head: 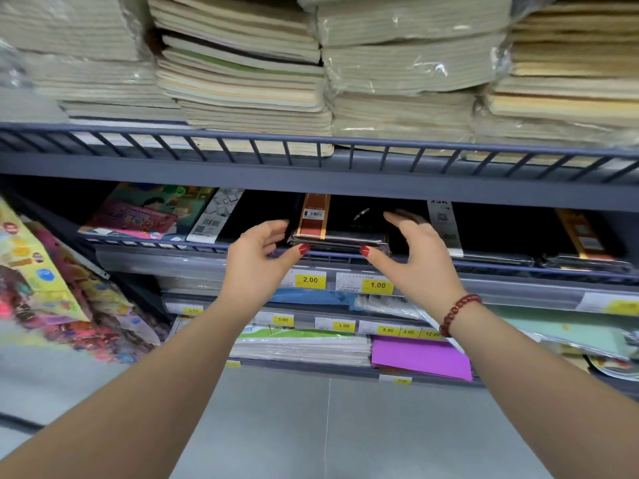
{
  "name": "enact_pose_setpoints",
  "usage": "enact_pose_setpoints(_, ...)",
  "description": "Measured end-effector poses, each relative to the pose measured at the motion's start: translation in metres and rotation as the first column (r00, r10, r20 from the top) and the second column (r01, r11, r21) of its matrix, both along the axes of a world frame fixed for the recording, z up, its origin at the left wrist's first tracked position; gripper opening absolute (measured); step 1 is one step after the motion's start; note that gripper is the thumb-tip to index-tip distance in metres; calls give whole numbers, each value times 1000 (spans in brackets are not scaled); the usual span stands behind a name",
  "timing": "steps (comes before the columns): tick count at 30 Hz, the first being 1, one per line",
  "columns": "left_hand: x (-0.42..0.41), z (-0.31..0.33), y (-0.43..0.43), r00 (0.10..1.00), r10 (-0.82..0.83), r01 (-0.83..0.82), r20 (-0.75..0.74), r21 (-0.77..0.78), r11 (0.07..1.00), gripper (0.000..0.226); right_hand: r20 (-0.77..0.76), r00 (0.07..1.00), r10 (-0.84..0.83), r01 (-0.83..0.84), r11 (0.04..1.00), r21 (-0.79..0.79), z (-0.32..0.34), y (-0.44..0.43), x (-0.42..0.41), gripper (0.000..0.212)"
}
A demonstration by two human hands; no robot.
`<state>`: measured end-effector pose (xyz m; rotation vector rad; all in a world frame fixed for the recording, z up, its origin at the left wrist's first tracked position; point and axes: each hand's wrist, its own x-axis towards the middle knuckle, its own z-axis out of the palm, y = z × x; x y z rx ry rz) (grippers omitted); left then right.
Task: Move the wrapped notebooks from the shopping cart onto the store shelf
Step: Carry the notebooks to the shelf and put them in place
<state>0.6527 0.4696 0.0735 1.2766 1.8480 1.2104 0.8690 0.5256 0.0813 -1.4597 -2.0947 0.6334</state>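
Picture books (145, 212) with bright covers lie on the shelf (332, 255) well to the left of the left hand (257, 262). That hand is spread open, fingers curved toward the left end of a stack of wrapped notebooks (340, 235), thumb with red nail just under the stack's front edge; whether it touches the wrap cannot be told. The dark, plastic-wrapped stack with an orange-brown band lies on the shelf between the two hands, behind the front rail. The right hand (420, 259) is open too, fingers reaching over the stack's right end, thumb near its lower corner. A red bead bracelet (456, 312) circles the right wrist. Yellow price tags (377, 285) sit below the hands.
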Motion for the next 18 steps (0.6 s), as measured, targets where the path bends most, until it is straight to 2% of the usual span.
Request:
enact_pose_setpoints(4, -11, 29, -39, 961, -41, 33, -274, -32, 999, 51, 184, 980, 81, -102, 989, 107, 21, -32, 6, 60)
enact_pose_setpoints(8, -31, 70, -89, 886, -83, 56, -456, -71, 996, 49, 337, 919, 203, -269, 949, 163, 53, -68, -4, 61)
enact_pose_setpoints(11, -54, 97, -130, 845, -73, 32, -530, -86, 996, 49, 390, 876, 283, -377, 907, 187, 78, -91, -27, 62)
enact_pose_setpoints(15, -86, 125, -195, 837, 9, -89, -546, -119, 989, 58, 427, 812, 397, -514, 834, 201, 110, -123, -71, 63)
enact_pose_setpoints(18, -116, 143, -247, 790, 71, -180, -608, -119, 977, 62, 427, 767, 478, -598, 774, 207, 129, -149, -109, 61)
